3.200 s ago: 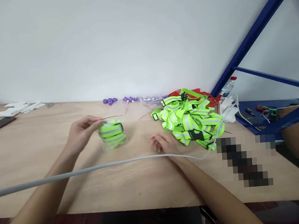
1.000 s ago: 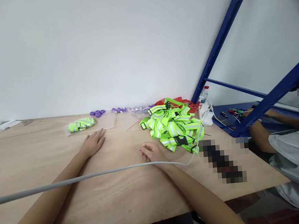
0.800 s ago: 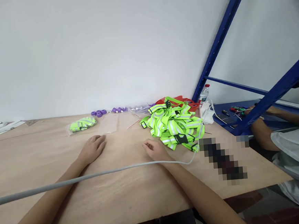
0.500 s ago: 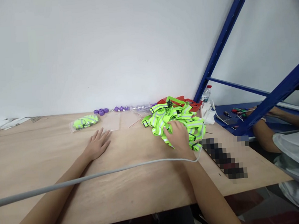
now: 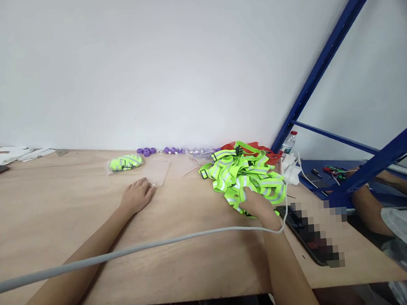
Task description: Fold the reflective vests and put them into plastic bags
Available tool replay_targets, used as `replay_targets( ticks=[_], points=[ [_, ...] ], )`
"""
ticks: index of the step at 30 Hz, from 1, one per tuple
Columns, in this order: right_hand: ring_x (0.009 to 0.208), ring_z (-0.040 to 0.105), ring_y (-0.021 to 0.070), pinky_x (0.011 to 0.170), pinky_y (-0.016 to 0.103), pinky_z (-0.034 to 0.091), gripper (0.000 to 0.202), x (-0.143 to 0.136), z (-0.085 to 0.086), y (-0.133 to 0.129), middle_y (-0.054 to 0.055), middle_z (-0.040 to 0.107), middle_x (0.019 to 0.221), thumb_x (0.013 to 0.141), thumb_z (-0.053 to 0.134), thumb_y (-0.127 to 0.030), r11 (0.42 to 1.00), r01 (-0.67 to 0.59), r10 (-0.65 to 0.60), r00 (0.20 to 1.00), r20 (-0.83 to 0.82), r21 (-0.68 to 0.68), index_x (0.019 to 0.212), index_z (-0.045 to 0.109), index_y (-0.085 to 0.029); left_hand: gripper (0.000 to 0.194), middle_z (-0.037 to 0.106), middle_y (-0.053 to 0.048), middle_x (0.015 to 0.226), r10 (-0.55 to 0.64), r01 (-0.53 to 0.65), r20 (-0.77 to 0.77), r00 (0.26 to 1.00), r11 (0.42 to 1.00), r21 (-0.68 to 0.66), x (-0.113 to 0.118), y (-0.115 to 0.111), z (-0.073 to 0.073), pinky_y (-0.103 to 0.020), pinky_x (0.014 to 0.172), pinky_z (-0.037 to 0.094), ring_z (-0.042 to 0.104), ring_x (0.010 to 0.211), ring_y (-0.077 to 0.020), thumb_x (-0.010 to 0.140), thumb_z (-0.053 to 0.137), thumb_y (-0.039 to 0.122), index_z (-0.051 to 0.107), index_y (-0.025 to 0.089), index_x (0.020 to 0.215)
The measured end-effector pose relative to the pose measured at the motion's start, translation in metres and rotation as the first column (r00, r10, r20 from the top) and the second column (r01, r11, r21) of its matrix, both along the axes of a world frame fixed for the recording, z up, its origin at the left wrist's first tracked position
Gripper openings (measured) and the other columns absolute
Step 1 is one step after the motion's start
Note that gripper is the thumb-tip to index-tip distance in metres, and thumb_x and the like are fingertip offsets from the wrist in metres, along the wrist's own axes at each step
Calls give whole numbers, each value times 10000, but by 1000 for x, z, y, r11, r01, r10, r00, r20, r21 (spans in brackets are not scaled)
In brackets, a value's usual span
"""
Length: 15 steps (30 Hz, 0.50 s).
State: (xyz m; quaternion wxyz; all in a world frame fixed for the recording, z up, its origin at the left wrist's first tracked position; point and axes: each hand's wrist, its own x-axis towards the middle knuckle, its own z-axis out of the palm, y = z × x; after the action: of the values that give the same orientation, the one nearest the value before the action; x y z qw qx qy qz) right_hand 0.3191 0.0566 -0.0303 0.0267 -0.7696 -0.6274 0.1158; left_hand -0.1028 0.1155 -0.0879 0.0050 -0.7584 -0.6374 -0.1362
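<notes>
A tangled heap of neon-yellow reflective straps (image 5: 231,174) with grey stripes and black buckles lies right of the middle. My right hand (image 5: 259,205) is at the heap's near edge, its fingers curled in on a strap; the fingertips are partly hidden. Flat on the wooden table (image 5: 184,267) rests my left hand (image 5: 137,195), fingers stretched out, the tips at the near corner of a clear plastic bag (image 5: 160,171). Just beyond that hand is another clear bag with folded reflective straps (image 5: 126,163) inside.
Purple rolls (image 5: 147,151) line the wall. Red fabric (image 5: 272,157), a bottle (image 5: 289,141) and a phone (image 5: 303,231) are at the right. A pale cable (image 5: 144,249) crosses above my forearms. Past the blue rack post (image 5: 324,72), another person's arms (image 5: 365,208) are at work.
My right hand has moved toward the heap's near edge and its fingers have curled in. My left hand's fingers have drawn closer together by the clear bag. The view has shifted slightly.
</notes>
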Motion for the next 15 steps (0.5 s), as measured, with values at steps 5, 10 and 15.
replay_targets(
  ticks=[5,10,15],
  points=[
    [1115,674,271,886,316,485,489,-10,22,-17,134,708,1238,822,573,-137,983,-185,185,976,-113,8,1308,618,-149,422,724,-106,1002,-30,30,49,998,1000,-4,-5,0,3,-379,854,462,672,939,-284,1002,311,478,625,201,951],
    [985,689,216,853,293,501,457,-70,64,-70,31,744,1098,807,593,-212,826,-528,560,729,-395,197,1252,697,-234,470,702,-76,753,-62,61,64,996,998,8,-10,-1,10,-330,694,420,670,769,-261,1004,269,484,577,221,768],
    [915,693,195,779,253,480,468,-160,58,-107,-13,770,1025,789,651,-228,559,-800,808,468,-357,217,1246,698,-314,503,688,-107,719,-105,103,38,994,993,55,-5,-5,16,-325,666,393,658,752,-276,986,280,501,570,218,688]
  ],
)
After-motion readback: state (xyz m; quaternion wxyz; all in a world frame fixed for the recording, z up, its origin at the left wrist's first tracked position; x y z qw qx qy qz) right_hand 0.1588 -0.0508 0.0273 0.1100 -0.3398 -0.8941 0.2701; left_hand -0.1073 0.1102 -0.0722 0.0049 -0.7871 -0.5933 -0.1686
